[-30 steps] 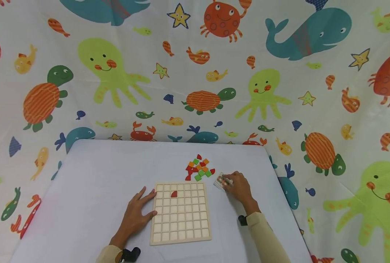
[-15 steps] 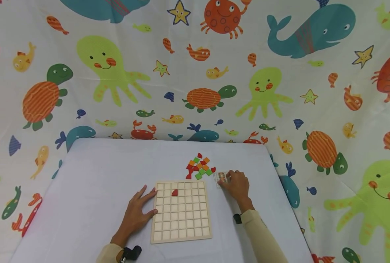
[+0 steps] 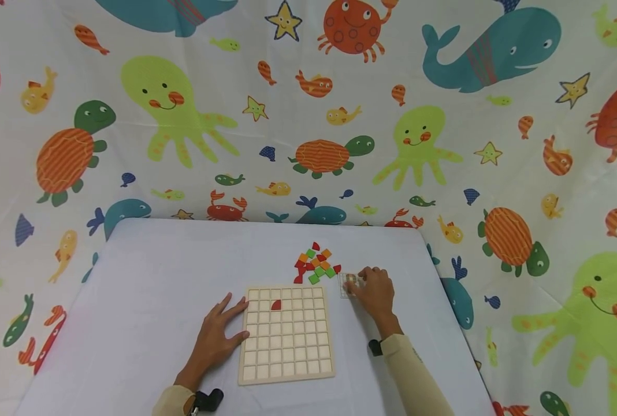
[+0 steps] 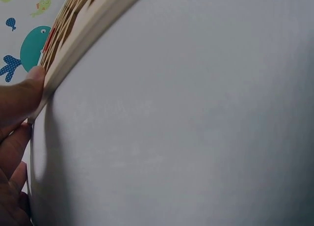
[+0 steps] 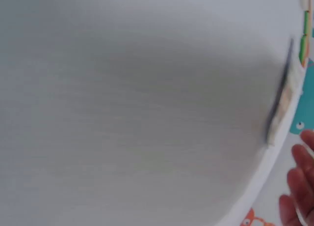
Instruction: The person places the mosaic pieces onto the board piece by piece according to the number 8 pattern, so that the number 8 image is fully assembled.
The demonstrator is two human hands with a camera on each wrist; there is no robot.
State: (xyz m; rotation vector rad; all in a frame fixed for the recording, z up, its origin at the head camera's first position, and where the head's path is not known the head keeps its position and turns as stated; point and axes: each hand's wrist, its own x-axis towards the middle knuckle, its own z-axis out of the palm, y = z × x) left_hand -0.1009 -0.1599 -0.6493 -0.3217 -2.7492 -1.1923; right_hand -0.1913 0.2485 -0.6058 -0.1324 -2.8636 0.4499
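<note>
In the head view, a square wooden grid board (image 3: 286,335) lies on the white table, with one red quarter-circle piece (image 3: 276,305) in an upper cell. My left hand (image 3: 216,338) touches the board's left edge with fingers spread; the left wrist view shows the thumb (image 4: 34,81) against its rim (image 4: 88,37). Right of the board, my right hand (image 3: 377,293) is over a small stack of printed cards (image 3: 351,279), thumb and index finger at the cards, partly covering them. In the right wrist view the cards (image 5: 283,108) lie flat, and the visible fingers (image 5: 300,182) look apart from them.
A loose pile of red, orange and green pieces (image 3: 316,264) lies behind the board, just left of the cards. The white table (image 3: 152,300) ends at a curtain (image 3: 298,127) printed with sea animals.
The cards, tilted in my right hand a second ago, now lie flat on the table. My right hand has shifted slightly and turned over them. The left hand stays at the board.
</note>
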